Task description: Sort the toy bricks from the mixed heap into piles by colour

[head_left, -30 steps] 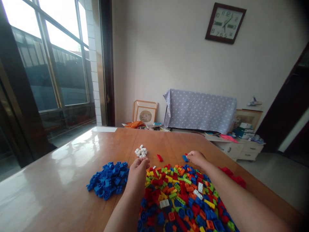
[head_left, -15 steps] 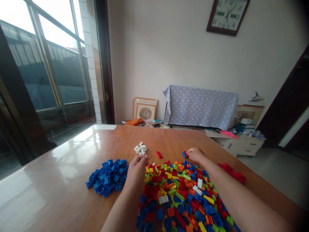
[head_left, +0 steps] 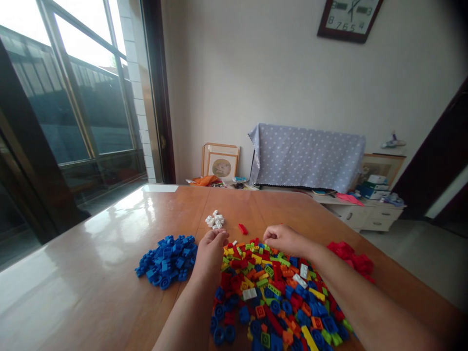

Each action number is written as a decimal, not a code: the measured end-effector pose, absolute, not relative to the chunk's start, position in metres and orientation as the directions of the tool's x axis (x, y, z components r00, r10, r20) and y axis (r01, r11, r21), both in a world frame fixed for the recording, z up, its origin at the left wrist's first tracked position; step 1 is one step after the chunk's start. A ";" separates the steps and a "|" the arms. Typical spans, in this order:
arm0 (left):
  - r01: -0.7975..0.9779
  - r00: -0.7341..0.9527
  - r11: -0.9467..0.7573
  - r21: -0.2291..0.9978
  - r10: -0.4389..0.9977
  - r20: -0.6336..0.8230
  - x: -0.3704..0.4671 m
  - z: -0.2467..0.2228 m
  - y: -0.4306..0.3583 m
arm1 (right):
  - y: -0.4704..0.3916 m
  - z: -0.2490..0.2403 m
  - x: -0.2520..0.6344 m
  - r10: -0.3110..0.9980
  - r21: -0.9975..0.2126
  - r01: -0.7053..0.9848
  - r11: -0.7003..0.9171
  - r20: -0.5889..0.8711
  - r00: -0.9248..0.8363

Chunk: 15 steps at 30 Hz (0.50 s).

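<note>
- Head view: my left hand [head_left: 212, 245] and right hand [head_left: 281, 239] curl inward; whether they pinch anything, I cannot tell.
- Mixed bricks [head_left: 275, 289] lie between my forearms; I'd lift singly, lightly.

From afar, I view a room in a home, shown by its wall clock [head_left: 349, 22], framed picture [head_left: 221, 167], draped polka-dot cloth [head_left: 309, 156], drawered white cabinet [head_left: 378, 215], and toy bricks [head_left: 280, 287] heaped on a polished wooden table [head_left: 91, 263] near tall windows [head_left: 104, 105].
</note>
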State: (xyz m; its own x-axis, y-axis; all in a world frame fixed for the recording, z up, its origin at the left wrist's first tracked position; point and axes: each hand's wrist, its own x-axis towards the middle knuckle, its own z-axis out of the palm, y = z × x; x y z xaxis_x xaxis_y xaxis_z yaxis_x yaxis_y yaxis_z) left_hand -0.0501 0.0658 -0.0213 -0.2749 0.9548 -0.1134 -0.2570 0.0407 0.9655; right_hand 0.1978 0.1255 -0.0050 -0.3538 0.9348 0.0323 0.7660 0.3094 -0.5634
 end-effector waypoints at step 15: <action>-0.289 -0.243 0.035 0.957 0.964 -0.109 -0.048 -0.014 0.063 | 0.092 0.006 0.188 0.828 -0.403 0.785 0.471 -0.105 -0.550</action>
